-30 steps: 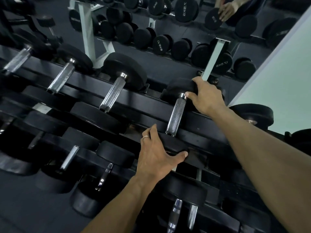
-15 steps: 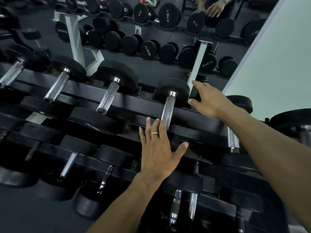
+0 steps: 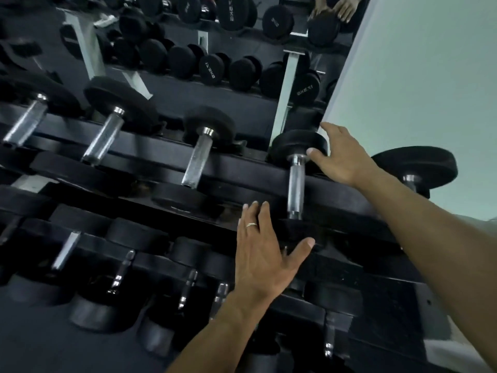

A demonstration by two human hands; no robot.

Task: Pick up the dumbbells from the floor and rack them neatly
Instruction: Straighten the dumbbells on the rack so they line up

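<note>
A black dumbbell [image 3: 295,181] with a chrome handle lies across the top tier of the black rack [image 3: 242,170]. My right hand [image 3: 340,154] rests against the right side of its far head, fingers spread, not wrapped around anything. My left hand [image 3: 265,254] lies flat with fingers apart over its near head on the front rail; a ring sits on one finger. Several other dumbbells [image 3: 197,157] sit in a row to the left on the same tier.
Lower tiers hold several more dumbbells [image 3: 118,275]. One dumbbell [image 3: 415,168] sits at the right end of the top tier. A mirror [image 3: 188,49] behind the rack reflects it and my hands. A pale wall [image 3: 430,76] stands at the right. Dark floor [image 3: 40,345] shows at lower left.
My right hand has slid off the dumbbell's far head to its right side and opened. My left hand has loosened its hold on the near head and now lies flat. The view has shifted.
</note>
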